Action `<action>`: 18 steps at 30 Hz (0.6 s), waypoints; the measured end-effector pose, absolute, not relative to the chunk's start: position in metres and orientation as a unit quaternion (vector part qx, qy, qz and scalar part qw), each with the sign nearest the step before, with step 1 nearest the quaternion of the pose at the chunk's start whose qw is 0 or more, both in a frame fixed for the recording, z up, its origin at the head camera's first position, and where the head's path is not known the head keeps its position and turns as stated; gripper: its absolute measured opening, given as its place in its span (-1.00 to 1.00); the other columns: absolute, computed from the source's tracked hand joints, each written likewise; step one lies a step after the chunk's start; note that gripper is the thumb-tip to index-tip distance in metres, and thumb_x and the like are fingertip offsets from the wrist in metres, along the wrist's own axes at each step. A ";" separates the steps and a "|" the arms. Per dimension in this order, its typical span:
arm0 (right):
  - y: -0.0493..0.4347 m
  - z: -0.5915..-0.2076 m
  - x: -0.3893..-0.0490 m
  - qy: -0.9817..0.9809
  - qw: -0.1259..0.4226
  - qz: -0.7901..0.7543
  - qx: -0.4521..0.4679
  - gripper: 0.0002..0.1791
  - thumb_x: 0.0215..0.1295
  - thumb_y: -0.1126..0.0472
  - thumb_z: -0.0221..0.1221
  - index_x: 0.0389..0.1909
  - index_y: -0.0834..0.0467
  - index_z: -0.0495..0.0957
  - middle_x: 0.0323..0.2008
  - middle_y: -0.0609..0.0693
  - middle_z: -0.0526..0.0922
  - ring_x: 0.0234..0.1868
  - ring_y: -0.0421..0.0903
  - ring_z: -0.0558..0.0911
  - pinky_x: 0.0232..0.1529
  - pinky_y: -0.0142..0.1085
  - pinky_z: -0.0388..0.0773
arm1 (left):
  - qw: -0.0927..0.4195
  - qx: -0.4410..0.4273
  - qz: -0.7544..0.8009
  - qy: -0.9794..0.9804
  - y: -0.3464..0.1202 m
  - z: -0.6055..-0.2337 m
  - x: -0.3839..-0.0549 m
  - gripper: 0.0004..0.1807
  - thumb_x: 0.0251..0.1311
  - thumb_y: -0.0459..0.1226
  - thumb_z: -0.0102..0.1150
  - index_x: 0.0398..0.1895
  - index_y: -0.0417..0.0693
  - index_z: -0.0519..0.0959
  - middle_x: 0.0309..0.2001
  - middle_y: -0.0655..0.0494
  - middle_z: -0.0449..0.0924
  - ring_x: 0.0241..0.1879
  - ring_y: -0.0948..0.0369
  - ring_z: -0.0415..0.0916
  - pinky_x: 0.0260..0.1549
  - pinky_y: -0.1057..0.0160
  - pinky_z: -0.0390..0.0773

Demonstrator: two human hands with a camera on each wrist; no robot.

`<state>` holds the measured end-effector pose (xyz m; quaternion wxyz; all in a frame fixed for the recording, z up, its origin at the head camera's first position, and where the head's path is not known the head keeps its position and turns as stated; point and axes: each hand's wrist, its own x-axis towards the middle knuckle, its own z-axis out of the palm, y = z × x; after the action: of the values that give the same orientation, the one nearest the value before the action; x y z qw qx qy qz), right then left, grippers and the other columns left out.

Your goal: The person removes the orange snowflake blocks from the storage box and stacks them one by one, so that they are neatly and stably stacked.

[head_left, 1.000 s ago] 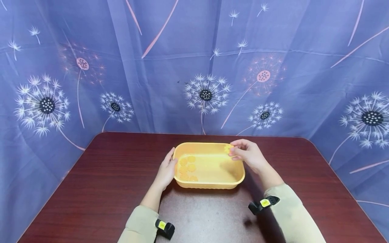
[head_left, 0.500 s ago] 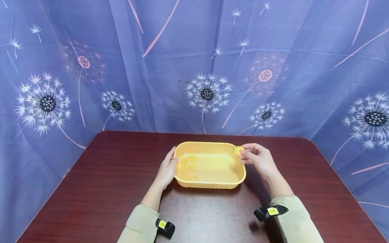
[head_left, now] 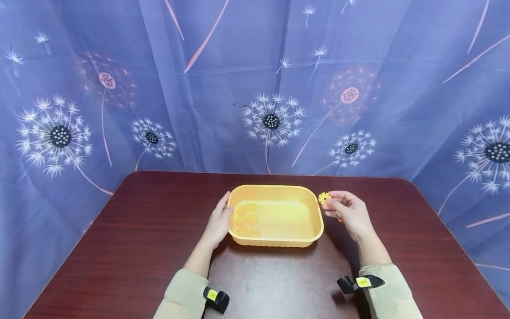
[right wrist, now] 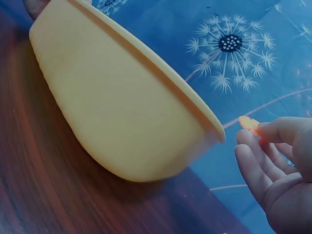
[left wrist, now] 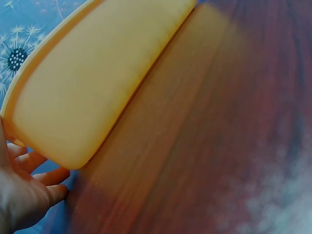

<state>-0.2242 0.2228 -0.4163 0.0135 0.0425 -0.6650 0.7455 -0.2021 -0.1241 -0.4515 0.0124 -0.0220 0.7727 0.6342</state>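
Head view: one yellow notched disc (head_left: 323, 195), pinched in the grip of the right hand (head_left: 352, 215), just outside the 2 o'clock rim of a yellow basin (head_left: 292, 221). Basin: oblong, its 9 o'clock end held in the grip of the left hand (head_left: 218, 223). Within, I see several orange discs (head_left: 252, 219), lying toward 9 o'clock. Bench (head_left: 159, 230): reddish-brown. Sleeves (head_left: 181, 292): two, pale, at 7 and 5 o'clock, each with a black band (head_left: 222, 303). Curtain (head_left: 215, 110): blue, dandelion-printed, at 12 o'clock.

The disc (head_left: 323, 195) in the right fingers (right wrist: 252, 168) looks plastic, like the smooth tray (head_left: 287, 221) against the left fingers (left wrist: 51, 176); below, glossy wood-grain table (head_left: 119, 248); beyond, creased cloth curtain (head_left: 215, 110).
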 end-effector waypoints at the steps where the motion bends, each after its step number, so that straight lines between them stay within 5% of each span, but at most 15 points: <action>1: 0.225 -0.417 -0.224 -0.671 0.017 0.741 0.039 -0.82 0.21 0.36 0.21 -0.16 0.22 0.52 -0.43 -0.11 0.65 -0.43 -0.23 0.71 -0.38 -0.37 0.66 | 0.014 -0.021 0.635 0.772 -0.124 -0.452 -0.202 -0.42 0.43 -0.23 -0.28 0.50 0.09 0.00 0.48 0.00 0.02 0.37 0.04 0.15 0.27 -0.03 0.29; 7: 0.228 -0.416 -0.228 -0.689 0.026 0.723 0.040 -0.71 0.21 0.34 0.22 -0.08 0.36 0.46 -0.43 -0.11 0.64 -0.42 -0.23 0.70 -0.36 -0.34 0.67 | 0.011 -0.026 0.637 0.771 -0.125 -0.449 -0.203 -0.42 0.42 -0.24 -0.29 0.49 0.12 0.00 0.47 -0.03 0.04 0.35 0.03 0.19 0.25 -0.04 0.32; 18: 0.240 -0.422 -0.228 -0.665 0.021 0.746 0.022 -0.83 0.22 0.38 0.19 -0.17 0.22 0.50 -0.45 -0.09 0.64 -0.44 -0.21 0.70 -0.37 -0.33 0.67 | 0.022 -0.027 0.644 0.764 -0.122 -0.450 -0.202 -0.41 0.42 -0.23 -0.29 0.50 0.11 -0.01 0.48 -0.01 0.02 0.35 0.05 0.18 0.25 -0.03 0.32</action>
<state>-0.2276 0.2405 -0.4223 0.0209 0.0216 -0.6653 0.7460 -0.2022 -0.1225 -0.4502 0.0221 -0.0270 0.7638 0.6445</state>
